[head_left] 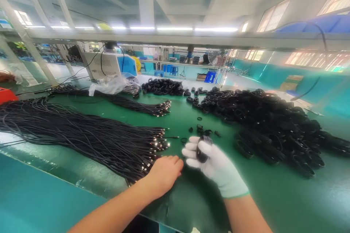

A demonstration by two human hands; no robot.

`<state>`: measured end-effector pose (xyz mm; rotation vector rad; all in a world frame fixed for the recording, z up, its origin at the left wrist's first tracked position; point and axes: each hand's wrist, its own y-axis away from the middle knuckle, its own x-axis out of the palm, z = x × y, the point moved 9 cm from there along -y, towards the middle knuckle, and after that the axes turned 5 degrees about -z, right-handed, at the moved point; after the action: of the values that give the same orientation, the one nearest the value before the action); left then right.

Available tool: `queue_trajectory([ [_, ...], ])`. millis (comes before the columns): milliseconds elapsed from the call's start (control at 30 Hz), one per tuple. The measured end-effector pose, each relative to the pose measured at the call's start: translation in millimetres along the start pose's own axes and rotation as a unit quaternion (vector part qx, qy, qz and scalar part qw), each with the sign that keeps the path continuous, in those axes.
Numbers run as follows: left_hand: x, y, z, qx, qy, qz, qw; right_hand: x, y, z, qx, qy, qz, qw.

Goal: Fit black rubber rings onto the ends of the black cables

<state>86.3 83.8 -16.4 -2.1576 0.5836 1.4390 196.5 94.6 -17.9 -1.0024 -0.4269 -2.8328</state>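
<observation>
My right hand [216, 167], in a white glove with a green cuff edge, is closed around a small coiled black cable [202, 151], thumb on the near side. Bare and just left of it, my left hand [166, 173] has its fingers curled together over the green table mat; whatever they may hold is hidden. Beside my left hand lie the shiny plug ends of a thick bundle of straight black cables [109, 134]. Small black pieces [201, 129] are scattered beyond my right hand.
A large pile of coiled black cables [257, 116] covers the right side. Another heap of coils [164, 86] sits at the back, near a clear plastic bag [111, 85]. A second cable bundle [131, 103] lies behind the first. A white and blue machine [109, 66] stands back left.
</observation>
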Motion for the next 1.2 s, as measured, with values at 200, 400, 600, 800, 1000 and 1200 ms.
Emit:
queue_trajectory([
  [200,-17.7,1.3,22.4,-0.150,0.439,-0.063,0.884,10.2,-6.0,-17.8,-0.042,0.093,-0.060,0.993],
  [400,-9.7,4.7,27.0,-0.199,0.509,-0.115,0.829,20.7,-9.2,-33.9,-0.054,0.066,-0.063,0.994],
  [600,-19.7,17.3,16.7,-0.190,0.637,-0.101,0.741,67.4,11.3,-38.6,0.052,-0.139,0.259,0.954],
  [800,-39.1,22.6,-11.1,-0.066,0.635,0.102,0.763,79.4,31.2,-38.7,0.069,-0.038,0.371,0.925],
  [1000,-65.0,23.8,-8.2,0.006,0.200,0.135,0.970,60.7,15.1,-43.3,0.034,0.093,0.221,0.970],
  [1200,-82.5,20.6,14.1,-0.063,0.160,0.051,0.984,42.0,4.9,-35.4,-0.004,0.250,0.058,0.967],
])
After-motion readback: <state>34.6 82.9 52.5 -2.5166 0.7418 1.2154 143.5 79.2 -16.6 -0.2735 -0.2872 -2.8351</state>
